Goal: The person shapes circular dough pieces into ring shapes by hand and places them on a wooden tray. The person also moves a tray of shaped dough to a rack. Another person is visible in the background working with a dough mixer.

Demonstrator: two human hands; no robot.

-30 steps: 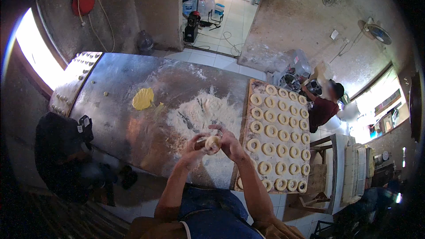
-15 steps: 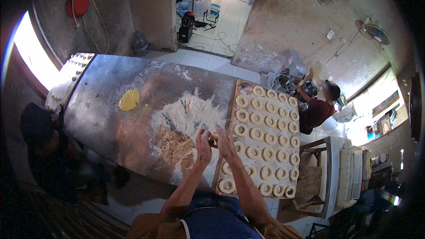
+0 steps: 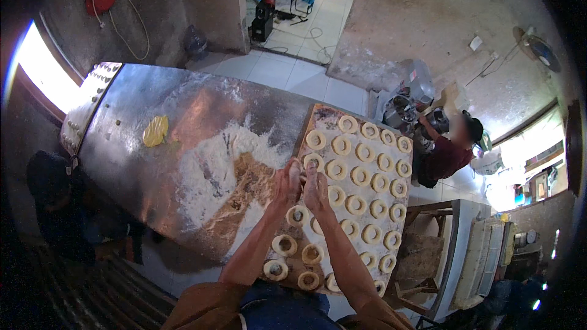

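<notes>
My left hand (image 3: 287, 185) and right hand (image 3: 315, 190) meet over the left edge of a floured wooden board (image 3: 382, 174). Their fingers are curled together around a small piece of dough, mostly hidden by them. Rows of pale dough rings (image 3: 361, 176) cover the board; one dough ring (image 3: 314, 162) lies just beyond my fingertips. Left of my hands, white flour (image 3: 208, 171) is spread over the metal table (image 3: 140, 177), with a tan, crumbly powder (image 3: 252, 177) beside it.
A yellow lump (image 3: 156, 131) sits farther left on the table. A person (image 3: 449, 153) in dark red works near metal pots (image 3: 400, 110) at the right. Another person (image 3: 52, 189) in dark clothes is at the left edge. A wooden-legged stand (image 3: 422, 256) stands right of the board.
My view has shifted and turned a little. My joined hands have moved over the board's edge, closer to a dough ring, and the fingers now cover more of the dough piece.
</notes>
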